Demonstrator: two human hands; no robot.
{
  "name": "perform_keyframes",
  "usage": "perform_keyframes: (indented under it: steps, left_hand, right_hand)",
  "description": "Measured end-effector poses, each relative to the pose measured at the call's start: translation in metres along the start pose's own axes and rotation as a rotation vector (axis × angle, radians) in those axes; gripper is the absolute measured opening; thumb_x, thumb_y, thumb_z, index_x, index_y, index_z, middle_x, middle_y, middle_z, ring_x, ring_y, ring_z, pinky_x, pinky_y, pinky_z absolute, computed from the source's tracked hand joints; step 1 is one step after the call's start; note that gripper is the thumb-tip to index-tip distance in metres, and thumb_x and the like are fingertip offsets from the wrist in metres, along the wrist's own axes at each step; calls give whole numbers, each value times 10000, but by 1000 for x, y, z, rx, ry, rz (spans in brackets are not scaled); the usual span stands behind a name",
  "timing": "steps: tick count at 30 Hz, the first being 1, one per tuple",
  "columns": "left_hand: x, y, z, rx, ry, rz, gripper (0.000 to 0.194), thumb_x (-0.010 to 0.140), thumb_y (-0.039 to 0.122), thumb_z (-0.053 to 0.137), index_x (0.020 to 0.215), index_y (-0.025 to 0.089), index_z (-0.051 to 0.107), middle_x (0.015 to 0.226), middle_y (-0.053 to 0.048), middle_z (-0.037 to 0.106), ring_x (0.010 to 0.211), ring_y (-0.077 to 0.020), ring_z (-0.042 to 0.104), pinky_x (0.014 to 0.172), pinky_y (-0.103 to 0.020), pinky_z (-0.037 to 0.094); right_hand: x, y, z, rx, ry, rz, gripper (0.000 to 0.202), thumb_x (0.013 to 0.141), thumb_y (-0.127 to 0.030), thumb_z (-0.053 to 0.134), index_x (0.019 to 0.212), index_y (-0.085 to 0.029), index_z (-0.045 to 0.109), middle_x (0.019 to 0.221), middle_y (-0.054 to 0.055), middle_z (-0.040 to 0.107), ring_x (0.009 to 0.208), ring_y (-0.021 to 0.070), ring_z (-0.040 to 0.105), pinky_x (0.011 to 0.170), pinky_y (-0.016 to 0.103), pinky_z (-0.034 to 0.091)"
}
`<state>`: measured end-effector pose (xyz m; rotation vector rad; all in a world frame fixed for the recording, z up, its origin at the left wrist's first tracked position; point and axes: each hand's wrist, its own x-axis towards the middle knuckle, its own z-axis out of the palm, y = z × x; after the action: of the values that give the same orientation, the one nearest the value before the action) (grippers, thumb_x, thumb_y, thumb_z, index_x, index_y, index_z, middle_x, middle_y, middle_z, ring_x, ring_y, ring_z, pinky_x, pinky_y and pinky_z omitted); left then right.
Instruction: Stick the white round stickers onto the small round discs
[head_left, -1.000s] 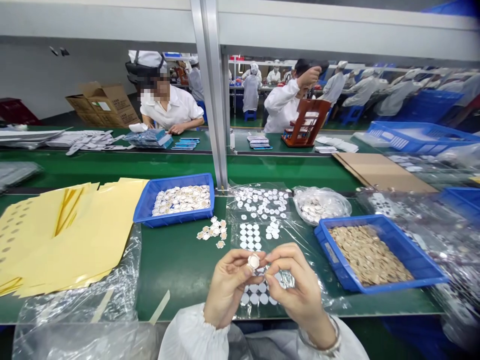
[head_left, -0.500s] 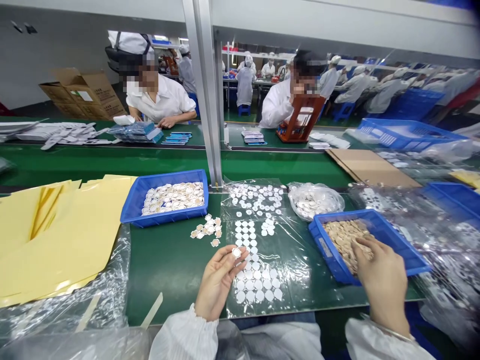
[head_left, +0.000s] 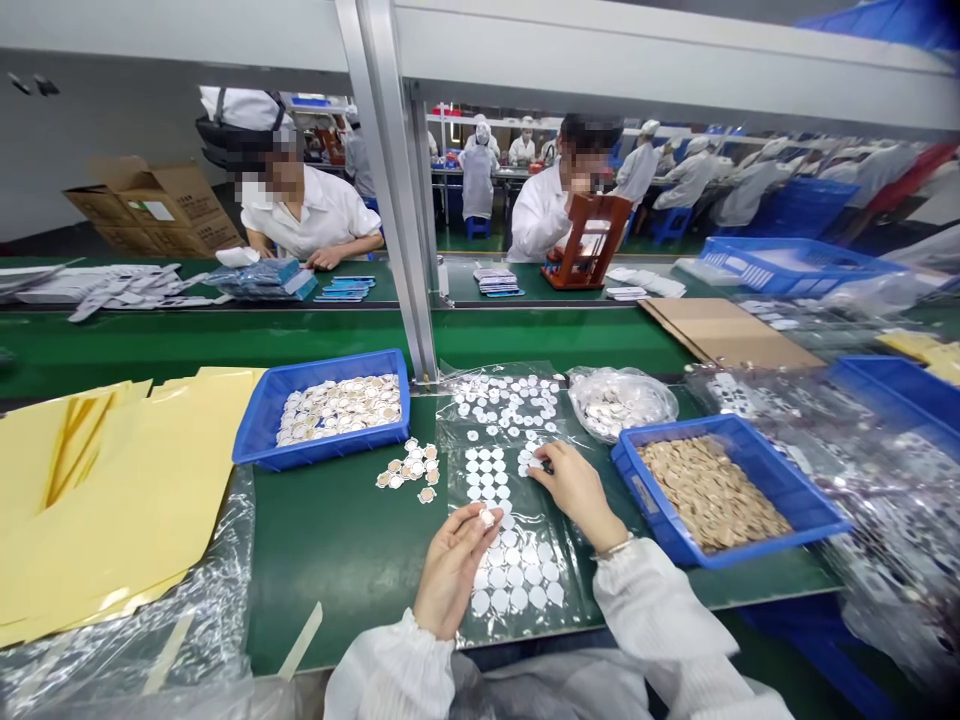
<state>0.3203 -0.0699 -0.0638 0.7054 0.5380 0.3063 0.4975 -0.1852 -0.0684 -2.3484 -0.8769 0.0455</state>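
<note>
My left hand [head_left: 452, 572] pinches a small round white disc with a scalloped edge [head_left: 487, 517] between thumb and fingertips, above the clear plastic sheet [head_left: 577, 590]. My right hand [head_left: 579, 494] has its fingers bent together at a small cluster of white discs [head_left: 525, 462] on that sheet; whatever is between the fingertips is hidden. Rows of flat white round pieces [head_left: 517, 577] lie on the sheet below and left of it. To the left, on the green table, is a loose group of white and tan discs [head_left: 411, 464].
A blue tray [head_left: 247, 440] of white discs stands back left, another blue tray [head_left: 660, 545] of tan discs at right. Between them sits a clear bag [head_left: 624, 400] of pieces. Yellow sheets [head_left: 127, 500] cover the left. Two people sit beyond the metal post [head_left: 390, 190].
My right hand has left the tray of tan discs and moved left to the white disc cluster on the sheet. My left hand still holds its disc. The camera view has shifted slightly.
</note>
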Motion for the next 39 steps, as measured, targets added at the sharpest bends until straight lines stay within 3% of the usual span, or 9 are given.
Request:
perform_keyframes:
  steps: [5,9,15,20,23,26,31,35,39]
  left_hand:
    - [1,-1,-2,-10,-7,-18,239,726,219,770,916,124,661,958,-116,760,1091,-249,649,1075,-384,389]
    - [2,-1,-5,-25,-14,-32,218,746,197,751,930,124,658,960,-121,759,1052,-231,667,1053,-375,411]
    - [-2,9,9,-153,-18,-63,128,813,173,675,933,133,656,941,-110,760,998,-217,690,980,-337,482]
    - [-3,23,38,-485,17,-243,230,948,187,453,906,123,670,922,-85,753,962,-132,694,775,-168,540]
    - [-4,32,51,-647,11,-277,322,972,250,402,848,137,677,878,-58,753,937,-129,698,880,-229,530]
    - [-8,42,58,-699,1,-206,351,977,270,387,823,152,679,864,-42,751,927,-138,700,943,-295,510]
    - [-20,54,65,-652,-60,-16,311,968,255,400,875,170,684,891,-35,744,983,-151,680,997,-335,478]
    - [-27,55,70,-521,-179,231,76,857,258,619,880,241,690,921,2,737,1069,-174,644,1022,-370,460]
    - [-32,56,72,-423,-207,326,121,768,313,727,882,291,695,952,27,738,1122,-180,618,1034,-369,446]
  right_hand:
    - [3,3,2,92,-31,62,55,778,-244,625,747,-207,599,759,11,625,717,180,594,668,290,429]
    - [-7,3,-3,258,-37,67,128,831,-311,569,842,-198,629,754,14,642,624,158,600,622,291,476]
    - [-35,-35,-14,523,-3,-52,264,886,-409,554,775,-197,667,780,33,657,617,147,622,582,285,534]
    - [-60,-85,-8,580,146,-423,135,875,-285,627,798,-216,714,751,23,691,740,164,594,671,326,514]
    - [-68,-99,-7,464,224,-655,96,882,-227,620,866,-232,714,791,17,715,776,179,567,683,357,487]
    - [-72,-101,-12,440,189,-714,141,882,-182,610,975,-256,685,908,14,726,923,204,575,778,393,487]
    - [-83,-103,-20,506,225,-496,375,835,-266,670,1189,-229,550,1082,83,620,1008,227,545,831,408,492]
    - [-91,-114,-21,583,224,-289,287,780,-314,722,993,-224,552,887,23,557,800,179,546,681,323,488]
    - [-90,-126,-25,595,180,-259,233,772,-253,719,932,-221,553,844,2,538,749,158,525,660,300,472]
